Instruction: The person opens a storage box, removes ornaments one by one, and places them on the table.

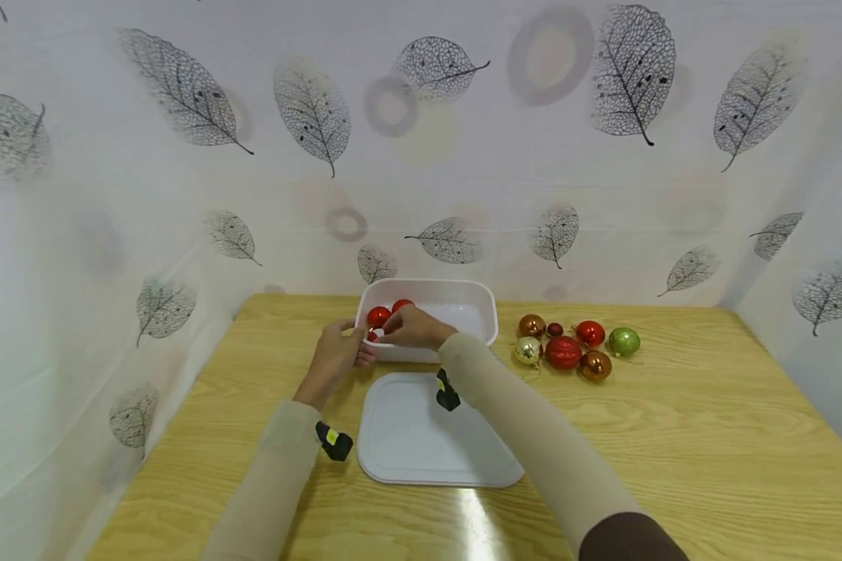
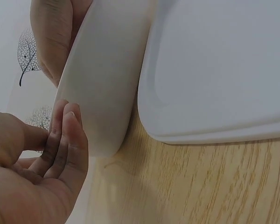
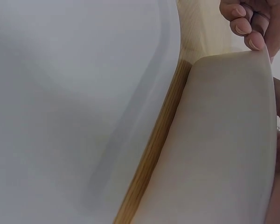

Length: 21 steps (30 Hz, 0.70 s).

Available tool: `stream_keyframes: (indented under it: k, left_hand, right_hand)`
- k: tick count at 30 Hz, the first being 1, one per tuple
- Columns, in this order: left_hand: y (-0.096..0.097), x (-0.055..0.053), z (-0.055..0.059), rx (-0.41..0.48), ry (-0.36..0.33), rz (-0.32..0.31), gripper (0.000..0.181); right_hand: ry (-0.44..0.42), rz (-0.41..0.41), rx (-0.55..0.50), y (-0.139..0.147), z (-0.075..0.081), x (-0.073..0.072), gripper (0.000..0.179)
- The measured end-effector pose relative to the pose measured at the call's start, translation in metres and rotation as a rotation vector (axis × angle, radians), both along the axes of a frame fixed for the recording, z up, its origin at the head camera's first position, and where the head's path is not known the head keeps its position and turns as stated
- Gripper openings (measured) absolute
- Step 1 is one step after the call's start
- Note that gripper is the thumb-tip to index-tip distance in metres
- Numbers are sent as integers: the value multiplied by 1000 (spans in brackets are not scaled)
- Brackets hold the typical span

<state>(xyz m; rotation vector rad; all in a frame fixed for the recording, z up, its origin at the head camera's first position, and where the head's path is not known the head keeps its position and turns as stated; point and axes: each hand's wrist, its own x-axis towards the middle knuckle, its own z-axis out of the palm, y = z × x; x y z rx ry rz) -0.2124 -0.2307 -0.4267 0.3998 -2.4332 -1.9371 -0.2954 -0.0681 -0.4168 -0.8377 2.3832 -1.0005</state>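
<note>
A white plastic box (image 1: 456,290) stands near the table's back edge, with red baubles (image 1: 378,316) in its left end. My left hand (image 1: 332,354) holds the box's front left corner; in the left wrist view its fingers (image 2: 74,135) lie against the outer wall. Reaching over the front rim, my right hand (image 1: 415,327) is inside the box and pinches a small red-and-white ornament (image 1: 373,336) by that corner. The box wall (image 3: 214,135) hides the right fingertips in the right wrist view.
A white lid (image 1: 428,436) lies flat in front of the box, beneath the right forearm. To the right of the box sits a group of baubles: red (image 1: 564,353), brown (image 1: 595,365), gold (image 1: 528,351) and green (image 1: 624,341). Leaf-patterned cloth (image 1: 449,179) surrounds the wooden table.
</note>
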Motion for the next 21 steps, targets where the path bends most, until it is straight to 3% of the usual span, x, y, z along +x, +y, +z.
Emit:
stream_keyframes:
  k: [8, 15, 21]
  left_hand:
    - [2, 1, 2, 17, -11, 3, 47]
    - [3, 3, 3, 8, -28, 7, 43]
    - [2, 3, 4, -2, -36, 6, 42]
  right_hand:
    - [-47, 5, -24, 11, 7, -1, 41]
    - [-149, -40, -65, 25, 17, 1, 45]
    - [-190, -55, -109, 36, 25, -3, 39]
